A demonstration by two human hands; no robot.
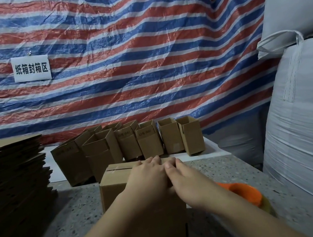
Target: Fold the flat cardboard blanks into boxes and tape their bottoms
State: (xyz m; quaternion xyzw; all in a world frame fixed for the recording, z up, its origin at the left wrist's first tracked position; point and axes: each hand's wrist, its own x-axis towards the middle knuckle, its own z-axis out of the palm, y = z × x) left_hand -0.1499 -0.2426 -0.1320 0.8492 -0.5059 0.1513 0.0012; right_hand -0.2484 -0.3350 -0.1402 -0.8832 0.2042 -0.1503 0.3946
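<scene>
Two flat hands (147,176) (183,179) — atop box (113,188)

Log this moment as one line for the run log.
step: pressing taped bottom | box: upside down on table | left hand: flat on box | right hand: flat on box | tape gun: set down, right
</scene>
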